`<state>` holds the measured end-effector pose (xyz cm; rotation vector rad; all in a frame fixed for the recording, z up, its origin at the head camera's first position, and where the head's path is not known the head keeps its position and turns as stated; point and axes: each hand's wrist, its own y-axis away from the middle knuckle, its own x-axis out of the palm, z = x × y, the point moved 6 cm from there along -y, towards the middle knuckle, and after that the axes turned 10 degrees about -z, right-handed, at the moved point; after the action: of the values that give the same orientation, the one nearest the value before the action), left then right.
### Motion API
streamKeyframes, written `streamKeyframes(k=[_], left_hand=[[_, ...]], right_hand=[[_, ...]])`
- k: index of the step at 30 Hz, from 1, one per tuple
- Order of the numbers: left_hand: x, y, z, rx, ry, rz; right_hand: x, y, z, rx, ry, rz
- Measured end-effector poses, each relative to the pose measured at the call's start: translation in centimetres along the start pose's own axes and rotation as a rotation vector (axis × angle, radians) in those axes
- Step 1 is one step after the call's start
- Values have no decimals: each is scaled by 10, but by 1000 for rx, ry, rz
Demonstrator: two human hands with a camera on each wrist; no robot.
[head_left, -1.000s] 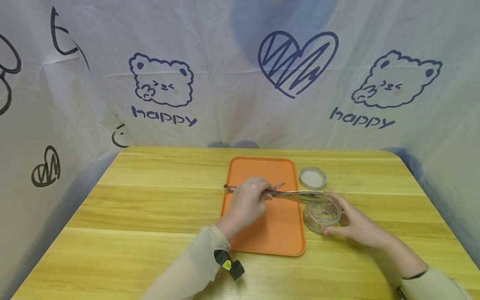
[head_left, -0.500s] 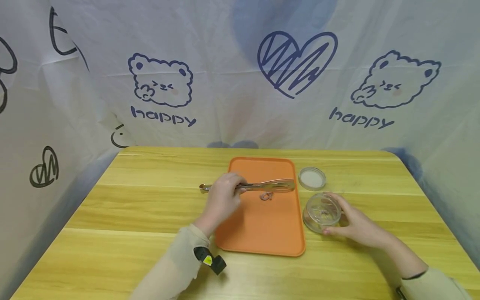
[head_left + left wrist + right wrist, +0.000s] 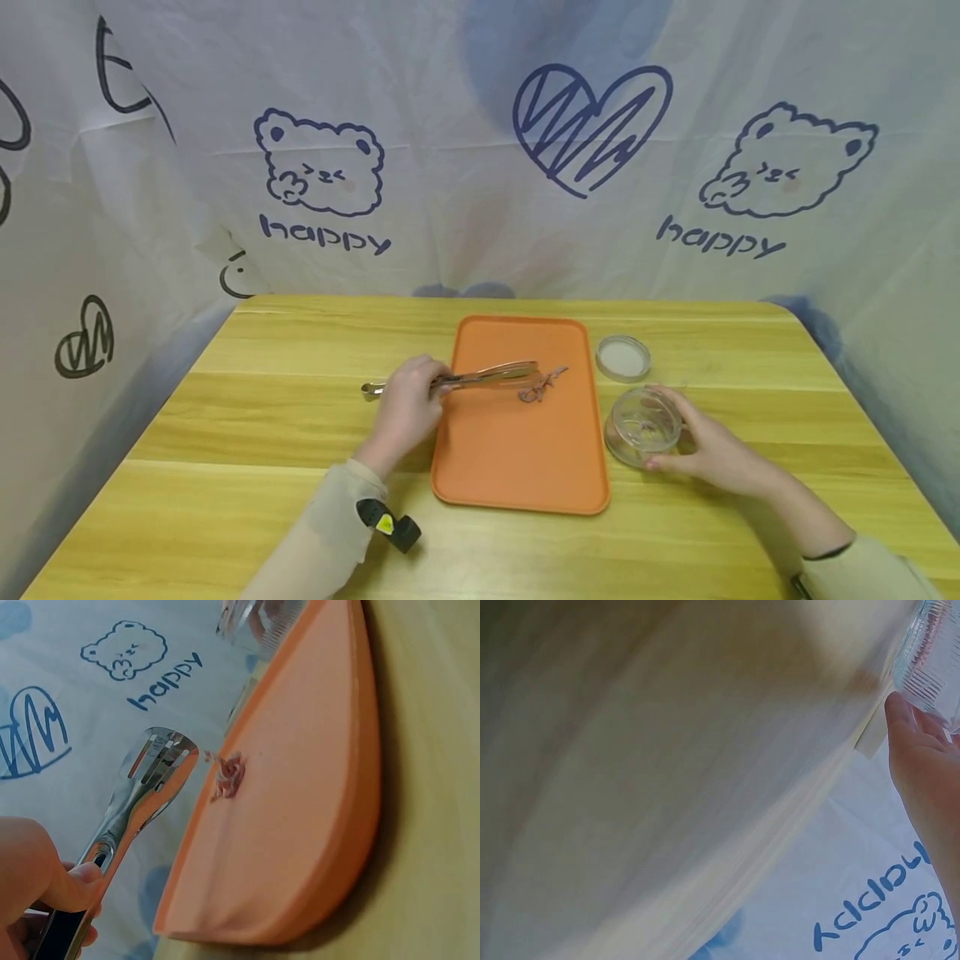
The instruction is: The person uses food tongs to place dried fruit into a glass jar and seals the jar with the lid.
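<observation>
The left hand (image 3: 405, 408) grips a pair of metal tongs (image 3: 480, 377) by the handle, fingers curled round it, just off the left edge of the orange tray (image 3: 517, 467). The tongs lie almost level, their butt end sticking out over the bare table (image 3: 262, 417) to the left and their slotted tips reaching in over the tray's far half. In the left wrist view the thumb (image 3: 71, 889) presses on the handle (image 3: 90, 877) and the two slotted blades (image 3: 161, 765) sit close together with nothing between them.

Just beyond those tips lies a small pinkish-brown scrap (image 3: 538, 387) on the tray, in its far half and toward the right edge. Up close it is a little tangled clump (image 3: 229, 776), flat on the orange surface, near the blades but apart from them.

Over on the right, the right hand (image 3: 712, 454) cups a clear ribbed glass jar (image 3: 643, 425), fingers wrapped round its right side. The jar stands on the table just beside the tray's right edge; something small shows inside it, too blurred to tell. From the right wrist, a fingertip (image 3: 900, 712) presses against the ribbed glass (image 3: 930, 660).

Behind the jar, toward the table's far edge, a round lid (image 3: 623, 357) lies flat, close to the tray's far right corner.
</observation>
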<state>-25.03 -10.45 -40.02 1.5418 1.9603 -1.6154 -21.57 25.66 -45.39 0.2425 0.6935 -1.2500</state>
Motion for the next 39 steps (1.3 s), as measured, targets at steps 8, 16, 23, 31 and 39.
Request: streamKeyframes(k=[8,16,23,31,39], left_hand=[[4,7,10,-31,-31,55],[6,9,7,-2,-44,60],[8,9,6,-3,-45,54],[9,9,6,-1,-52,25],[10,9,7,-19,-57,28]], right_hand=[[0,0,-1,-9,-13,-3],[-1,0,0,-7,-20,2],[-1,0,0,-17,-7,0],[-1,1,-2,5,-21,3],[0,1,-3,9,-26,10]])
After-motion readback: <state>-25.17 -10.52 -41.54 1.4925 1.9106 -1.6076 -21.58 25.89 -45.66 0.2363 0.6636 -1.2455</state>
